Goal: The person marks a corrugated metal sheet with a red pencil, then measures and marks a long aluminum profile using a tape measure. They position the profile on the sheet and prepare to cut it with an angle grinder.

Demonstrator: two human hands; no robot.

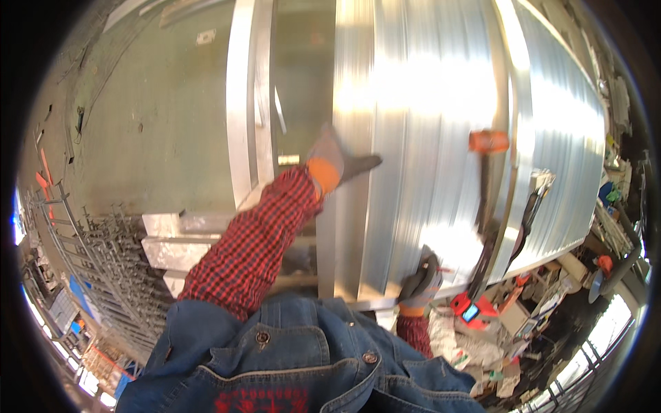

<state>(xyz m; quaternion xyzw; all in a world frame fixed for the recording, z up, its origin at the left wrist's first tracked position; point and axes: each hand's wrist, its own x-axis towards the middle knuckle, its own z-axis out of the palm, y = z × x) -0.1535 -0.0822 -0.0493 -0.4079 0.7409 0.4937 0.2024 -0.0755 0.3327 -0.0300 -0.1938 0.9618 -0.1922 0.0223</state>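
Note:
A ribbed, shiny stack of metal profiles (406, 131) lies in front of me, with glare across it. My left hand (334, 162), in a grey glove with an orange cuff, rests at its left edge. Its thumb is spread out over the metal and the other fingers point away, slightly blurred. Close to the near edge, my right hand (421, 279) wears a dark-palmed glove. Its fingers are curled, and a thin red tip sticks out beside them; what it belongs to is hidden. Right of it lies a hammer (488, 142) with an orange head and dark handle.
A dark-handled tool (529, 217) lies beyond a long metal bar (518, 89). At the near right is a red device (474, 311) with a lit screen, among clutter. Pale metal bars (241, 103) cross the green surface (151, 124). A metal rack (113, 255) stands left.

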